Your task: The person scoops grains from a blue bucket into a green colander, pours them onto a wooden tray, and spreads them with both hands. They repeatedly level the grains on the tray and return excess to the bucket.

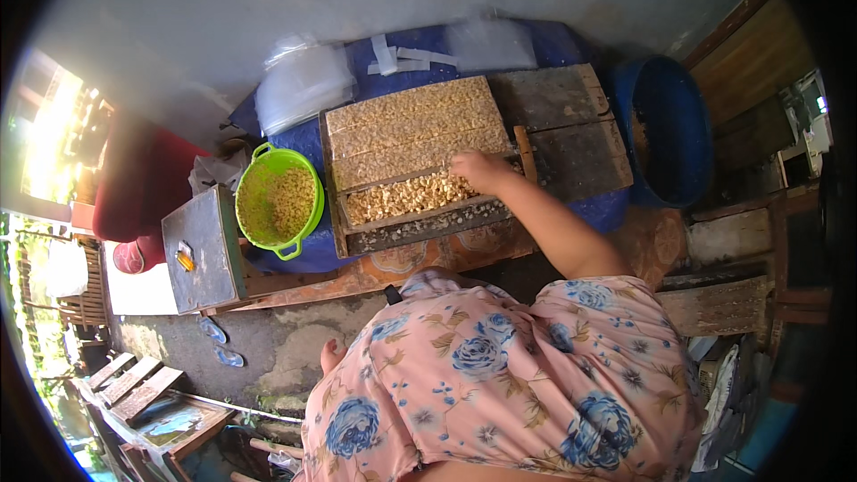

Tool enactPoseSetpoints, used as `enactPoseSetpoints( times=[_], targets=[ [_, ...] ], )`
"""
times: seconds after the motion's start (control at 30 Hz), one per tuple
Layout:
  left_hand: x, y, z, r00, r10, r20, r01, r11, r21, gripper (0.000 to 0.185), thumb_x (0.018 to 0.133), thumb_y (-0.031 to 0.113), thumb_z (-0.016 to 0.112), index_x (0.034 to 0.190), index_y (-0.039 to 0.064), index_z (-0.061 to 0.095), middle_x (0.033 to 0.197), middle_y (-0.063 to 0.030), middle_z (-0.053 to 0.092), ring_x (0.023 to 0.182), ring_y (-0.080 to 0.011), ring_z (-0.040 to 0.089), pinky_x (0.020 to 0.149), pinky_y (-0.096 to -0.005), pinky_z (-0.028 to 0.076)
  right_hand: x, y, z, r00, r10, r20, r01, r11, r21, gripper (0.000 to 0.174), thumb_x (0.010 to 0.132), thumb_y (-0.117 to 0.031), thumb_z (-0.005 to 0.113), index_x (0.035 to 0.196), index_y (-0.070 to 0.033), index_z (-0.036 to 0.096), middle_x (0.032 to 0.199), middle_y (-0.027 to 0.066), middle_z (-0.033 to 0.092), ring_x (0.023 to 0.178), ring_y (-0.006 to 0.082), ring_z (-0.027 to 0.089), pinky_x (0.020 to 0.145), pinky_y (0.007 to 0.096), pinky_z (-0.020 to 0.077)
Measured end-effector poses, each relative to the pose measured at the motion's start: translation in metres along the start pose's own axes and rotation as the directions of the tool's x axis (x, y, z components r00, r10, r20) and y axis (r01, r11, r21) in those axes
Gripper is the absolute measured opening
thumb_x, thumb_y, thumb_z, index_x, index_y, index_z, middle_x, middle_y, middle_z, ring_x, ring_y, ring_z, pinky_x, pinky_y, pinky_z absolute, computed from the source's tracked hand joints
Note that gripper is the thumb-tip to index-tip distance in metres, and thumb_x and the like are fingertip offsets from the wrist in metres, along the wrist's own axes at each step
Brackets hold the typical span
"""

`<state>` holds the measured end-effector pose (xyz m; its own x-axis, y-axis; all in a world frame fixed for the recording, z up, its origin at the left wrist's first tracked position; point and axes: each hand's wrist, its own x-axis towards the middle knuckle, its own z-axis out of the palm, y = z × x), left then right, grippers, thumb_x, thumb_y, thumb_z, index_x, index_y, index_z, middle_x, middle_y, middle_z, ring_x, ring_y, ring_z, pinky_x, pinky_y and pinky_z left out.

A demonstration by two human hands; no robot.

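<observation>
My right hand [477,171] reaches down onto loose soybeans [408,197] lying in a long wooden frame at the near side of a wooden board. Its fingers point down and touch the beans; whether they pinch any is hidden. Beyond the frame lie several flat slabs of pressed beans [415,127], side by side, seemingly under clear plastic. A wooden stick [525,152] stands out just right of my hand. My left hand [331,355] hangs low beside my body, mostly behind my floral shirt, only some fingers showing. Left of the board, a green plastic colander [318,204] holds more beans.
Clear plastic sheets [301,87] and bags [492,43] lie on the blue cover behind the board. A blue barrel [669,134] stands at the right. At the left, a small wooden table [201,241] bears a yellow lighter [185,260]. Blue sandals [229,356] lie on the floor.
</observation>
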<state>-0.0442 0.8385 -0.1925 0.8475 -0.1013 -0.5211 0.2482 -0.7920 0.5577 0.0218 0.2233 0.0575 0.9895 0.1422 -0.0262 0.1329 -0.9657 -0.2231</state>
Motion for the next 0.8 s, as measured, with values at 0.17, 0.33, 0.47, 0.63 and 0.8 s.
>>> enactPoseSetpoints(
  times=[0.17, 0.33, 0.47, 0.63, 0.8],
  targets=[
    [0.001, -0.003, 0.001, 0.999, -0.036, 0.005, 0.036, 0.999, -0.03, 0.052, 0.065, 0.024, 0.069, 0.11, 0.004, 0.056, 0.102, -0.0149, 0.061, 0.094, -0.0265, 0.059, 0.082, -0.0358, 0.046, -0.029, 0.004, -0.018, 0.988, 0.155, -0.025, -0.153, 0.986, 0.071, 0.015, 0.079, -0.01, 0.051, 0.088, -0.008, 0.063, 0.096, 0.0085, 0.058, 0.094, 0.0238, 0.055, 0.081, 0.0357, 0.0474],
    [0.008, 0.004, -0.001, 0.999, -0.036, 0.014, 0.036, 0.999, -0.03, 0.051, 0.065, 0.023, 0.07, 0.111, 0.004, 0.056, 0.101, -0.0147, 0.061, 0.094, -0.0259, 0.059, 0.081, -0.0353, 0.046, 0.019, -0.065, 0.018, 0.965, -0.202, -0.167, 0.211, 0.977, 0.038, 0.022, 0.084, -0.017, 0.05, 0.102, -0.011, 0.062, 0.116, 0.012, 0.055, 0.11, 0.0231, 0.05, 0.095, 0.0375, 0.0409],
    [0.017, 0.008, -0.002, 0.999, -0.034, 0.022, 0.035, 0.999, -0.023, 0.051, 0.066, 0.023, 0.07, 0.111, 0.005, 0.056, 0.101, -0.0145, 0.061, 0.093, -0.0253, 0.059, 0.081, -0.0349, 0.046, 0.031, -0.086, 0.04, 0.954, -0.255, -0.155, 0.246, 0.967, -0.072, 0.022, 0.084, -0.019, 0.051, 0.102, -0.012, 0.061, 0.12, 0.0102, 0.053, 0.115, 0.0222, 0.047, 0.098, 0.0375, 0.0391],
    [0.015, 0.001, -0.002, 0.999, -0.05, 0.018, 0.05, 0.998, -0.026, 0.05, 0.066, 0.022, 0.07, 0.111, 0.005, 0.056, 0.101, -0.0143, 0.061, 0.093, -0.0246, 0.059, 0.08, -0.0344, 0.047, 0.014, -0.052, 0.04, 0.918, -0.275, -0.286, 0.265, 0.961, -0.072, 0.014, 0.079, -0.014, 0.056, 0.091, -0.009, 0.062, 0.107, 0.0082, 0.058, 0.107, 0.0224, 0.05, 0.093, 0.0344, 0.0427],
    [0.007, -0.008, 0.001, 0.997, -0.074, 0.011, 0.074, 0.996, -0.039, 0.05, 0.067, 0.021, 0.07, 0.112, 0.005, 0.056, 0.101, -0.0141, 0.062, 0.092, -0.024, 0.059, 0.079, -0.0338, 0.047, -0.025, -0.007, 0.027, 0.927, -0.226, -0.298, 0.232, 0.973, -0.017, 0.016, 0.073, -0.013, 0.061, 0.087, -0.007, 0.062, 0.106, 0.0075, 0.057, 0.104, 0.0222, 0.05, 0.091, 0.0348, 0.0429]
  ],
)
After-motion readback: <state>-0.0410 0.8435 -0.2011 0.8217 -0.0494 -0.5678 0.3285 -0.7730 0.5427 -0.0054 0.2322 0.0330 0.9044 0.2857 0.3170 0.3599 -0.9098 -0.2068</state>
